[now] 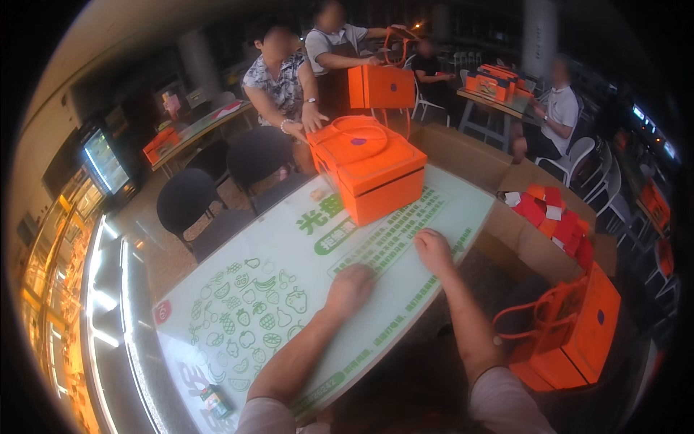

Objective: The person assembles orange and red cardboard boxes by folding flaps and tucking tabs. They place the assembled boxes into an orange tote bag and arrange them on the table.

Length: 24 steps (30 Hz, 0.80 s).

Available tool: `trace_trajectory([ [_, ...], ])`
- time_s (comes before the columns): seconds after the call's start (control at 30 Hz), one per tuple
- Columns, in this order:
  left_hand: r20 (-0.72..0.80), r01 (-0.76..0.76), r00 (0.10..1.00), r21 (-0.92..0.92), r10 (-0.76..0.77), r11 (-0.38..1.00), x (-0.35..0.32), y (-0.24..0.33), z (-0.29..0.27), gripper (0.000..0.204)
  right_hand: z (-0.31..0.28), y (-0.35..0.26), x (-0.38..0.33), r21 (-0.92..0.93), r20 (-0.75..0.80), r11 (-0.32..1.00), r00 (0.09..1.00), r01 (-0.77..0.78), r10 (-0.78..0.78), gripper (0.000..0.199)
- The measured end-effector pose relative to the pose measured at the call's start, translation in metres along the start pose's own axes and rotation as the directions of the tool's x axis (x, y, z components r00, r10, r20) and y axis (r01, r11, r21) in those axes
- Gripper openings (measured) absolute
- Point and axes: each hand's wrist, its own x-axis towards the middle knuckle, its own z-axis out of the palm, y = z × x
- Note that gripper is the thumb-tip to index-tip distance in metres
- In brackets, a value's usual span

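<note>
My left hand [350,291] hovers over or rests on the printed table [289,347], its fingers blurred and mostly turned away. To its right, my right hand [434,251] is curled closed near the table's right side, with nothing visible in it. Beyond both hands stands an orange box-shaped bag [383,189] with a looped handle on its lid; neither of my hands touches it. Across the table, another person's hands [307,124] touch that bag's far left edge. A small green-and-white pack [215,400] lies at the table's near left corner.
An orange bag [571,340] with handles stands low at my right. Beside the table, an open carton [520,242] holds red and orange packets [553,217]. Another person holds an orange box [382,88] behind. Dark chairs [191,210] line the far left side; a lit display case [94,304] stands left.
</note>
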Motion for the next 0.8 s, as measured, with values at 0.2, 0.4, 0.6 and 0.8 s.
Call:
trace_trajectory([
  [0.2,0.01,-0.016,1.0,0.043,0.016,0.999,-0.002,-0.003,0.003,0.021,-0.003,-0.004,-0.001,-0.015,0.008,1.0,1.0,-0.02,0.02,0.013],
  [0.4,-0.004,-0.034,0.999,0.068,0.034,0.997,-0.004,-0.008,0.007,0.023,-0.003,-0.007,-0.001,-0.026,0.011,0.999,0.999,-0.039,0.039,0.014],
  [0.6,0.012,-0.028,1.0,0.079,0.027,0.996,-0.002,-0.004,0.004,0.02,0.001,-0.003,0.0,0.037,-0.08,0.999,0.996,0.034,-0.031,0.011],
  [0.8,0.123,-0.066,0.992,0.257,0.035,0.964,-0.005,-0.034,0.025,0.02,0.003,-0.006,0.001,0.031,-0.069,0.999,0.997,0.039,-0.037,0.011],
])
